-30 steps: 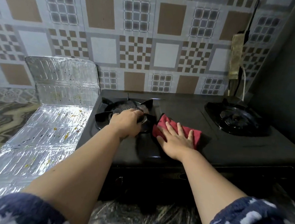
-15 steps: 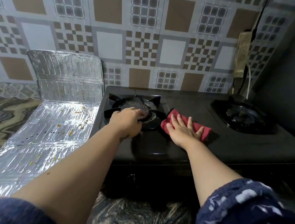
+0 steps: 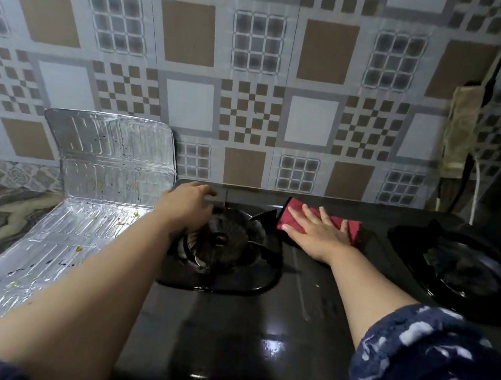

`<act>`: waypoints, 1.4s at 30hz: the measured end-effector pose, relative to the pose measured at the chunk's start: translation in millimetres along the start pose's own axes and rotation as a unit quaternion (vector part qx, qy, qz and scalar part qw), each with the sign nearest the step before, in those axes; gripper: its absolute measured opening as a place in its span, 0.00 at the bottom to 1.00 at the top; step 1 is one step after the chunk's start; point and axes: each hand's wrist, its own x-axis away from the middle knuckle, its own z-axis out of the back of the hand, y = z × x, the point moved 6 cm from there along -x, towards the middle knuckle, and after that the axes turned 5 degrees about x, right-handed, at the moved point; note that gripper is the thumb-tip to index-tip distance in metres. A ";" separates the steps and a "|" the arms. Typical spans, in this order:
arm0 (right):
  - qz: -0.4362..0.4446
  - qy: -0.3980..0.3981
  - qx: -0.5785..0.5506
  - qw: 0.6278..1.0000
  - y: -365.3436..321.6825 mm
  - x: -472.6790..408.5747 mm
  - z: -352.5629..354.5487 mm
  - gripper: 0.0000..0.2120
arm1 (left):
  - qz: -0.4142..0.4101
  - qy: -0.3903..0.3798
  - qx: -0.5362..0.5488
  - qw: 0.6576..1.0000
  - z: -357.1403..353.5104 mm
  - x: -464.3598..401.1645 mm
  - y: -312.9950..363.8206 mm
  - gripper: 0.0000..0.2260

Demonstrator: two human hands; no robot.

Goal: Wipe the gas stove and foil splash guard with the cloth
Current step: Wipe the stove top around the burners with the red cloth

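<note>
Red folded cloth [image 3: 322, 221] lies at the back edge of the glossy black gas stove [image 3: 227, 327], long axis left-right, between the burners. I see my right hand [image 3: 316, 234] flat on it, fingers straight. Left hand [image 3: 186, 206] over the left burner grate [image 3: 221, 246], loosely spread; contact unclear. Crumb-spotted silver foil splash guard [image 3: 85, 202] is off the stove's left edge, nearer the left hand.
</note>
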 end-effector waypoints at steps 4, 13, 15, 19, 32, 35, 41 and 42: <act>0.024 -0.001 0.008 1.000 -1.4 -48.4 6.9 0.30 | 0.029 0.009 -0.001 1.000 -7.6 -26.6 -14.1 0.18; 0.107 -0.036 0.017 0.993 -32.9 -100.7 11.1 0.30 | 0.066 0.010 0.010 0.998 -12.6 -38.1 -53.5 0.17; 0.137 -0.051 0.019 0.989 -46.4 -110.2 12.7 0.30 | 0.075 0.016 0.028 0.997 -9.5 -39.5 -59.9 0.17; 0.189 -0.095 0.017 0.977 -89.1 -137.2 11.9 0.33 | 0.084 0.025 0.044 0.995 -5.1 -46.4 -70.8 0.17; 0.332 -0.259 -0.027 0.907 -237.6 -170.6 6.0 0.36 | 0.136 0.051 0.047 0.988 2.8 -40.4 -108.2 0.18; 0.384 -0.230 -0.028 0.894 -245.0 -169.7 5.9 0.31 | 0.145 0.050 0.042 0.987 3.1 -40.0 -105.4 0.18; 0.429 -0.252 -0.102 0.862 -215.8 -168.5 8.6 0.24 | 0.127 0.039 0.027 0.991 1.9 -46.6 -82.0 0.18; 0.430 -0.250 -0.110 0.860 -209.1 -167.0 9.0 0.24 | 0.124 0.038 0.026 0.991 0.9 -47.2 -76.3 0.18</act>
